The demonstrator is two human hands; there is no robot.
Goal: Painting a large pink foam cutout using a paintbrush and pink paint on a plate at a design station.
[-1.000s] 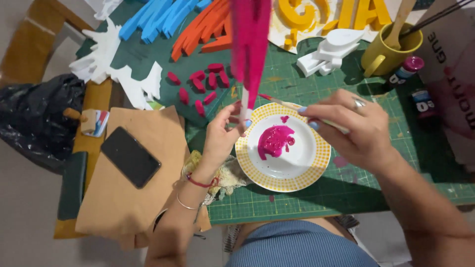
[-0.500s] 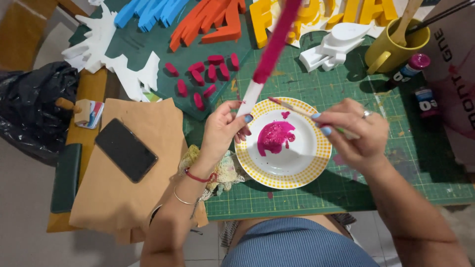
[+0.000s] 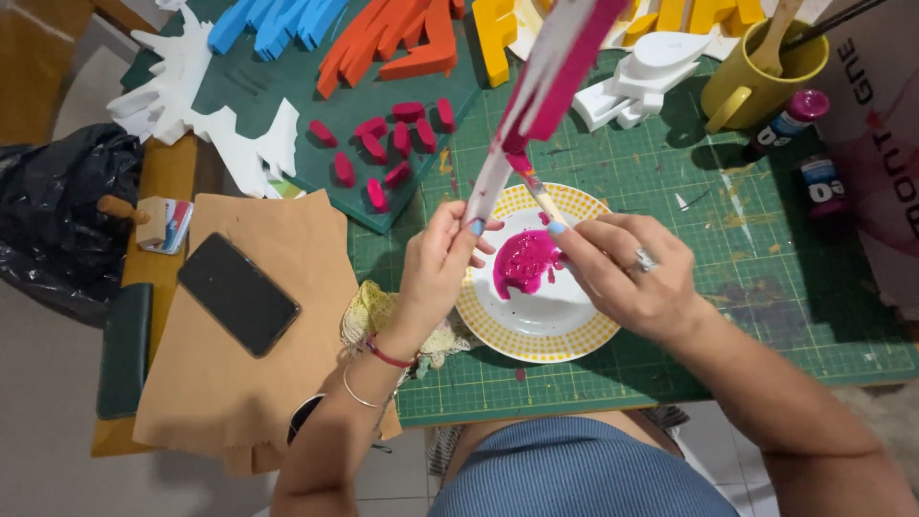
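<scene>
Foam strip — long axis up-right (left hand grips base).

Single head view, steep downward, close above green cutting mat, edges cropped

Craft workspace: cutting mat, foam letters

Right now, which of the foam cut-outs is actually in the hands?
The long white piece, partly painted magenta: the left hand holds its lower end and the right hand brushes it; the rest lie on the green mat.
</scene>
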